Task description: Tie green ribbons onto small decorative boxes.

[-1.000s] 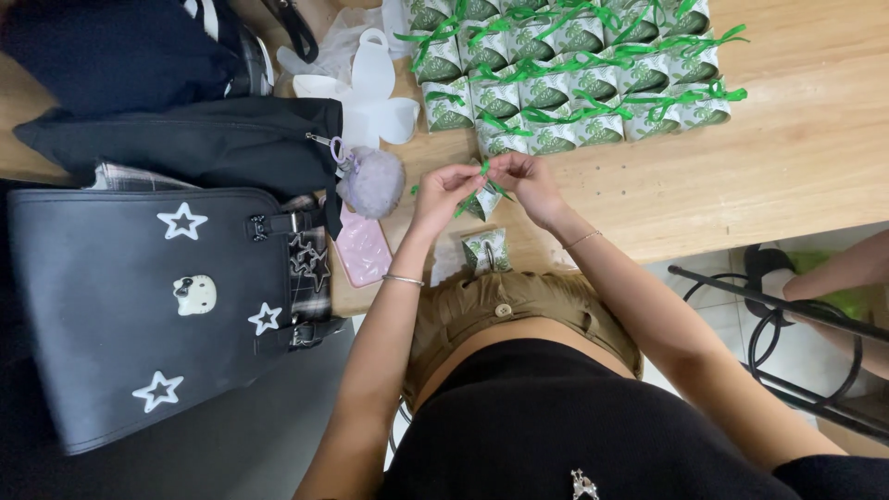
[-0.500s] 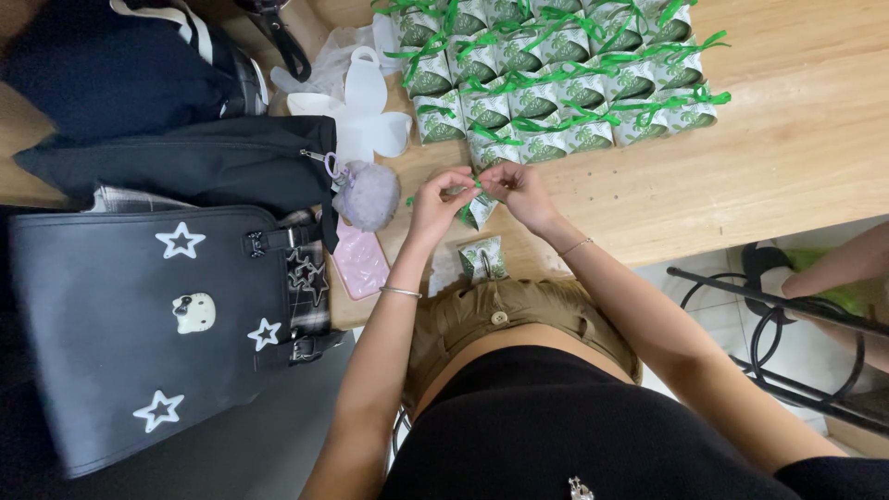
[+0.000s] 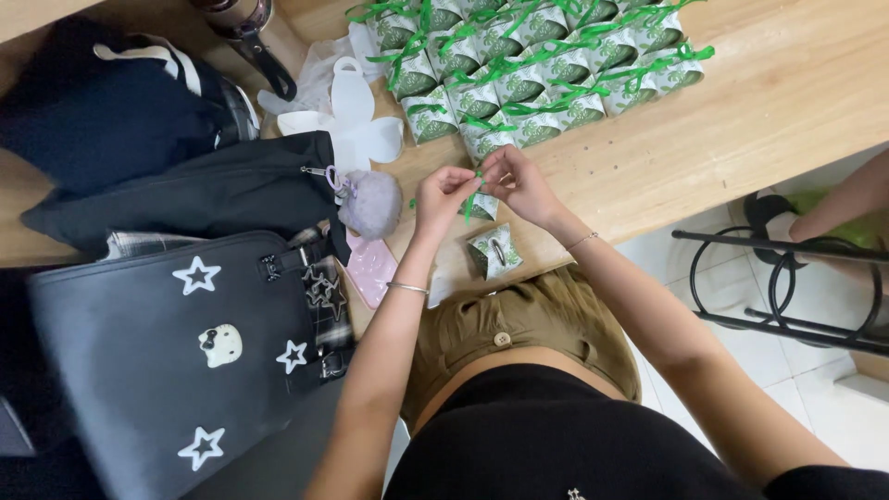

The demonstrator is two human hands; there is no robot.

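Both hands, left and right, pinch a thin green ribbon over a small box; looks light and crushable, so hold the ribbon ends.

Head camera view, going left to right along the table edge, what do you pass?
Black bag with white stars → grey fluffy pompom → left hand → green ribbon → right hand → black metal stool frame.

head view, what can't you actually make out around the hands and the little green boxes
- Small box being tied, head view: mostly hidden behind the left hand and right hand.
- Green ribbon: too thin to tell whether it is knotted.
- Rows of finished boxes: cut off by the top edge, count unknown.
- Dark bottle: top cropped.
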